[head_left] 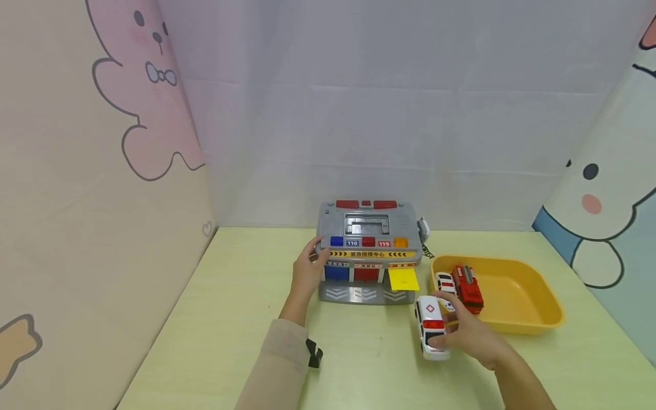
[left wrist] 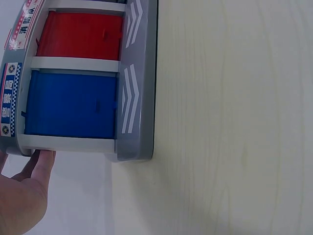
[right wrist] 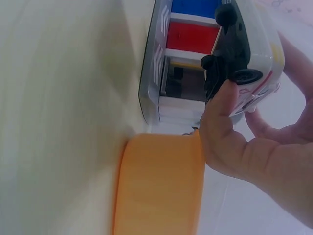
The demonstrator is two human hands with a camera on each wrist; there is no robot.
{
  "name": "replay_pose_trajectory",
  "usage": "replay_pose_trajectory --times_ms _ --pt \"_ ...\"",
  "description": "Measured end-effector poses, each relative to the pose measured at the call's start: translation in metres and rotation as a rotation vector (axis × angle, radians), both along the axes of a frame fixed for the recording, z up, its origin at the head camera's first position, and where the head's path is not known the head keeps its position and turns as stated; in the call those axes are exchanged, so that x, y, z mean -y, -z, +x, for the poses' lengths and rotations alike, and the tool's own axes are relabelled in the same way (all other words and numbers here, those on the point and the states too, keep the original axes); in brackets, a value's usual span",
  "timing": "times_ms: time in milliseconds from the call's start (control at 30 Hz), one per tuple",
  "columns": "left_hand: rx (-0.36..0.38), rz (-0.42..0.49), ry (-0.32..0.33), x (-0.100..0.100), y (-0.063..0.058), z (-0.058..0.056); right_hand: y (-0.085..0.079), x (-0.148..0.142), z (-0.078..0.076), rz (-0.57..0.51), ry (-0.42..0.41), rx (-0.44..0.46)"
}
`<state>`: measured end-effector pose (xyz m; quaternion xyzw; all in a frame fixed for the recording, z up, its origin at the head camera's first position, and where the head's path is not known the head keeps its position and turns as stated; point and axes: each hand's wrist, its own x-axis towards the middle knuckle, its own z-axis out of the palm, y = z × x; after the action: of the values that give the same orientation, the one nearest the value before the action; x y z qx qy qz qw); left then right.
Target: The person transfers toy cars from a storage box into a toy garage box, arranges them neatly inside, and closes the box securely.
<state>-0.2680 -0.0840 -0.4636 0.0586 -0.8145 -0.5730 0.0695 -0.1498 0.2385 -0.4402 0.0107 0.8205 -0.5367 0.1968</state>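
A white toy ambulance [head_left: 430, 324] with a red roof light is held in my right hand [head_left: 474, 336], off the table and in front of the yellow tray. In the right wrist view, the thumb and fingers grip the ambulance [right wrist: 261, 39], its dark underside and wheels showing. My left hand [head_left: 309, 270] touches the left side of a grey toy garage [head_left: 366, 228]. The left wrist view shows the fingers [left wrist: 44, 166] against that side, beside the blue door [left wrist: 71, 105]. The garage's yellow door [head_left: 404, 279] is raised; its red door [head_left: 366, 274] is down.
Right of the garage stands a yellow tray [head_left: 517, 296] holding a red toy fire truck [head_left: 467, 287] and a white toy car [head_left: 446, 283]. A small grey handset [head_left: 423, 228] on a coiled cord hangs at the garage's right side. A pale curtain [head_left: 379, 125] backs the table.
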Motion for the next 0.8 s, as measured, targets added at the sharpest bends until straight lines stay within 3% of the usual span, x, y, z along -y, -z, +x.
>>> replay_pose_trajectory --times_ms 367,800 --pt "-0.008 0.008 0.003 0.000 0.000 -0.001 0.011 0.018 0.001 -0.032 0.003 -0.002" --pt "-0.003 0.008 0.003 0.001 0.000 -0.001 0.030 0.023 -0.012 -0.204 -0.056 0.001"
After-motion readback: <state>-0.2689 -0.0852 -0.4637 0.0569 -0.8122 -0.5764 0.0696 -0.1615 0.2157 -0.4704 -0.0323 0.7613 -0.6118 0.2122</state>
